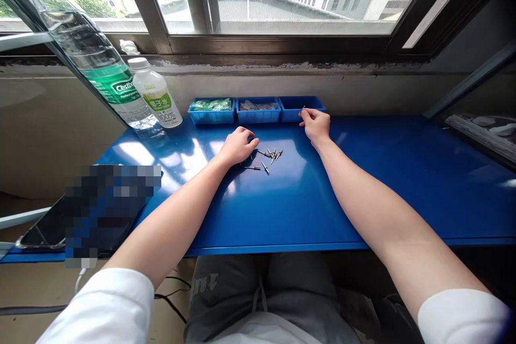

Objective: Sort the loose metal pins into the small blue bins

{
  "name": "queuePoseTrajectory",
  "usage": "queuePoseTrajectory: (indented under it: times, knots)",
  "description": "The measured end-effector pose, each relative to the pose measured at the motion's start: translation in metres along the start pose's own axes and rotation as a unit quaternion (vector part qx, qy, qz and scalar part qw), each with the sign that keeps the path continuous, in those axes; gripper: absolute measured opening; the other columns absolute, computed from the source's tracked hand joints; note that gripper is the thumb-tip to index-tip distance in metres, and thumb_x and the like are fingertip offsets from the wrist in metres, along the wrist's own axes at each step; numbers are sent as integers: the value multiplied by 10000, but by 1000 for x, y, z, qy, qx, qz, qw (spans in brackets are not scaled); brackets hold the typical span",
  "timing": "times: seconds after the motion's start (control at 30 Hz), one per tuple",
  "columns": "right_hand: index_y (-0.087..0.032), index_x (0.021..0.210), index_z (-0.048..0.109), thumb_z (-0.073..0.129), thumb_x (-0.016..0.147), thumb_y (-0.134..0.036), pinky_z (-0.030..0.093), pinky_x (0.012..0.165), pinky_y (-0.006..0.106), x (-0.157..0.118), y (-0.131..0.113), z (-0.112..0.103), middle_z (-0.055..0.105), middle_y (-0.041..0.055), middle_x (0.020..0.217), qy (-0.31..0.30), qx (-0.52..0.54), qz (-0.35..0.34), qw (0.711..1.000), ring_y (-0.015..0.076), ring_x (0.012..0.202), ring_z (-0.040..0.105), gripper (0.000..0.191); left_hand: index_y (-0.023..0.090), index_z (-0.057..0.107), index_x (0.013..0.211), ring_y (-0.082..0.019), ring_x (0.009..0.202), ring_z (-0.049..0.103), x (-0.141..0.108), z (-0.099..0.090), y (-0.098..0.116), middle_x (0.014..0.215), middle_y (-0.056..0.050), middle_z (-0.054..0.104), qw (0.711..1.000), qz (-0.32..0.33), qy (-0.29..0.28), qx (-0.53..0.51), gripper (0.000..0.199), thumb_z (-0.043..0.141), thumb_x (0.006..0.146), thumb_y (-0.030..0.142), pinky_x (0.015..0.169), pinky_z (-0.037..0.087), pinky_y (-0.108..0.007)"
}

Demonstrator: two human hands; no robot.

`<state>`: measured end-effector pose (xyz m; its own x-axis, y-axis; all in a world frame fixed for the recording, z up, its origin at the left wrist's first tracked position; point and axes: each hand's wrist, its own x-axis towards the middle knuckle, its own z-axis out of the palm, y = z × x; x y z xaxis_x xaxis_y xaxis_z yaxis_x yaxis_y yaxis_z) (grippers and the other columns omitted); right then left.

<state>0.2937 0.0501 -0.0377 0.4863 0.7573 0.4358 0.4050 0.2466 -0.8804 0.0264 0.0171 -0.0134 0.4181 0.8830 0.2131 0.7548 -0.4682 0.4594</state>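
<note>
At the near edge of the right-hand blue bin (308, 102), my right hand (316, 126) pinches a thin metal pin (302, 109) between thumb and fingertips. My left hand (238, 146) rests loosely on the blue table with its fingers partly bent and the thumb apart. Some pins lie partly hidden under and beside that palm. Just right of it is a loose group of thin metal pins with brass-coloured ends (274, 155). Two more pins (265, 167) are nearer to me.
Green packets fill the left blue bin (212, 116); the middle bin (258, 115) holds greyish-brown packets. A large water bottle (108, 80) and a smaller white-capped bottle (157, 94) stand at the back left. A phone-like dark slab (44, 228) lies by the blue table's (282, 215) left edge.
</note>
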Motion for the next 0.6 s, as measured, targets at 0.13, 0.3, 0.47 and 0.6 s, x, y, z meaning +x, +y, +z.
queuePoseTrajectory:
  times: [0.13,0.3,0.47,0.6]
  knots:
    - [-137,1166,626,605,764,-332,506,464,254,-2,-8,1,668,145,1141,-59,81,32,994,196,725,690,447,167,653,1059,-269,1068,579,0,0,0,1180,-106,584,1000,3,2,-1,408,438,873,460,964,447,-378]
    - [-178,1266,554,610,744,-305,443,373,202,-5,-14,1,564,153,1313,-108,111,34,987,232,849,690,540,171,653,1063,-276,1064,581,0,0,-1,1188,-108,583,1000,4,0,-3,415,437,874,471,954,454,-386]
    - [-155,1165,618,641,709,-279,534,508,299,-13,-20,2,657,141,1153,-125,47,-14,991,207,736,674,473,165,646,1073,-279,1073,576,0,-1,1,1197,-113,579,1000,-1,-4,-9,422,425,880,468,957,449,-395]
    - [-145,986,699,665,701,-278,548,733,372,-31,-39,4,718,94,948,-199,-60,-125,970,203,746,652,316,161,634,1082,-267,1093,566,0,-1,1,1195,-116,585,1000,-4,3,-23,398,412,892,431,971,433,-385]
